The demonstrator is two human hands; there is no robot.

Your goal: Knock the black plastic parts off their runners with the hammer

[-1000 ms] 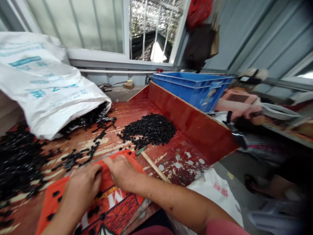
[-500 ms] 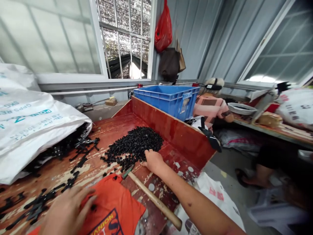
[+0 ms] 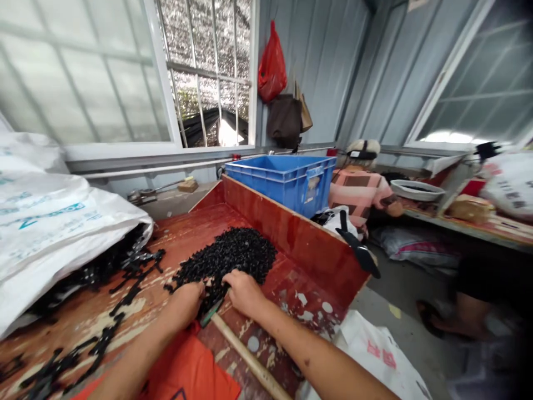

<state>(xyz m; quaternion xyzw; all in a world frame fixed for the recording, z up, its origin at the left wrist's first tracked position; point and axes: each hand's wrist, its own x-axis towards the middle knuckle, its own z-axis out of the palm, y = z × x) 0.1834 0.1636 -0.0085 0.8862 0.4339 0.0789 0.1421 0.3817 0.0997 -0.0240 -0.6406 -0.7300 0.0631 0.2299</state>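
Worn red boards of the worktable [image 3: 187, 222] fill the lower left of the frame, walled on the right. At centre we see the pile of small black plastic parts [image 3: 233, 258], and both hands rest on its near edge: the left hand [image 3: 187, 303] and the right hand [image 3: 244, 291], fingers curled into the parts, though we cannot tell whether they grasp any. Just below lie a wooden-handled tool [image 3: 245, 355] and orange cloth [image 3: 187, 372]

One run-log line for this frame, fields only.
left hand: on pile of black parts | right hand: on pile's near edge | wooden stick: lying between the forearms | orange cloth: under left arm
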